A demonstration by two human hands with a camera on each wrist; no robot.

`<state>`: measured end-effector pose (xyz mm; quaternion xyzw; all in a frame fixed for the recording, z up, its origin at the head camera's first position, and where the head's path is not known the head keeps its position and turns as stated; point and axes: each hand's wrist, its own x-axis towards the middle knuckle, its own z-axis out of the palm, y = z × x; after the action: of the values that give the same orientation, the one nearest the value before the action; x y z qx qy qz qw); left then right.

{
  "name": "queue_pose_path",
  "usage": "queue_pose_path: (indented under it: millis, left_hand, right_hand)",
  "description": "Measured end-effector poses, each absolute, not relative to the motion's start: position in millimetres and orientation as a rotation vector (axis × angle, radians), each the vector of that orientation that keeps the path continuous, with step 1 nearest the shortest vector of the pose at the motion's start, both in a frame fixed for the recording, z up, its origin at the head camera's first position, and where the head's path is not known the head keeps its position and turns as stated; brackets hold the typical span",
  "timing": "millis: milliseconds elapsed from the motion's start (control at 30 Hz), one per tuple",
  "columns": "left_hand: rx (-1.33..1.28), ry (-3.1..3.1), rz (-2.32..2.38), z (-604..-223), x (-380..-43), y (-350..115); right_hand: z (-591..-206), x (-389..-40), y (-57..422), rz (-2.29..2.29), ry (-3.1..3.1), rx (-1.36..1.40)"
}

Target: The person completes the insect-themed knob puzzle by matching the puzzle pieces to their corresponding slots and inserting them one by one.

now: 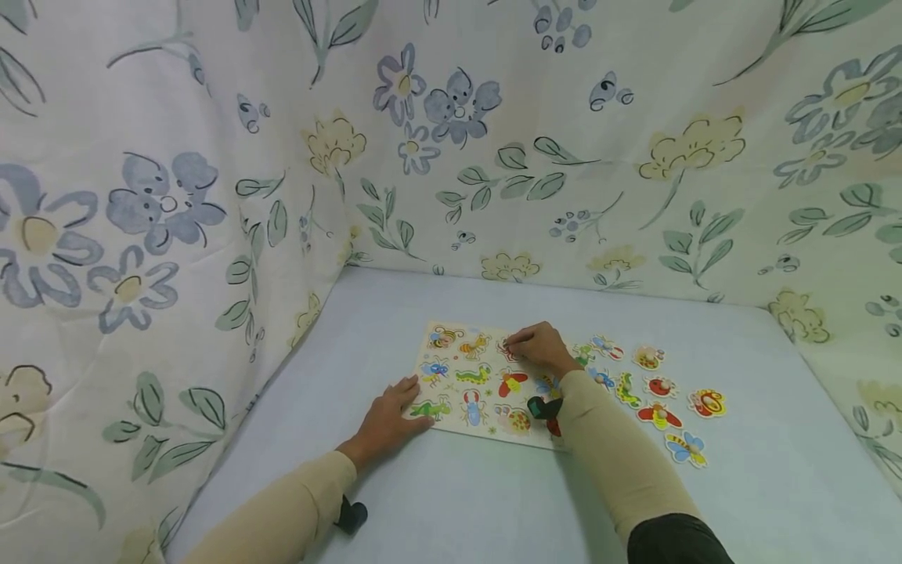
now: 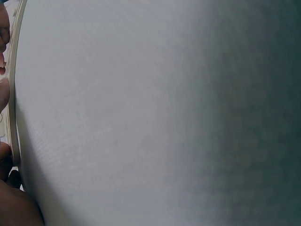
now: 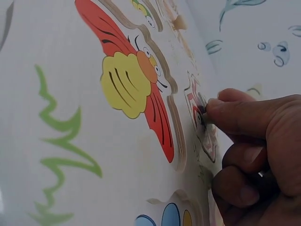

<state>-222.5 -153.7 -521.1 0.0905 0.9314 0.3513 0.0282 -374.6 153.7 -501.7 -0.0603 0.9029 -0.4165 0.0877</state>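
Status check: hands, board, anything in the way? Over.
Left hand at board, left edge. Right hand pinching red piece at board, seating unclear. Loose pieces right of board. Right sleeve hides part of board.

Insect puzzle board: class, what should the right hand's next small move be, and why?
Probably a slight nudge to settle the red bug piece flat: the right hand pinches it at the board, and whether it sits flush is unclear. The left hand touches the board, which may help steady it.

Head view forward-down; wrist views close; all share board [image 1: 456,398].
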Motion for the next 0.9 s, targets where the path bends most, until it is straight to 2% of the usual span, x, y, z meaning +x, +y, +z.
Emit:
queue_pose_path:
  millis: [200,400,667,900]
  left_hand:
    - [0.288,2.863,1.079,-525,-220,-150]
    - [0.297,2.867,1.093,-523,-223,-151]
    - [0.299,2.879,1.054,-521,-228,-155]
    - [0.280,2.867,1.061,-523,-228,-153]
  right_hand:
    - [-503,-369,162,-1.258,2.654,-0.202]
    - [-487,-356,181,-1.513,2.449,-0.251]
    - [-453,-324,219,-1.652,2.337,-0.247]
    - [-441,-290,261,-1.689,2.407,-0.405]
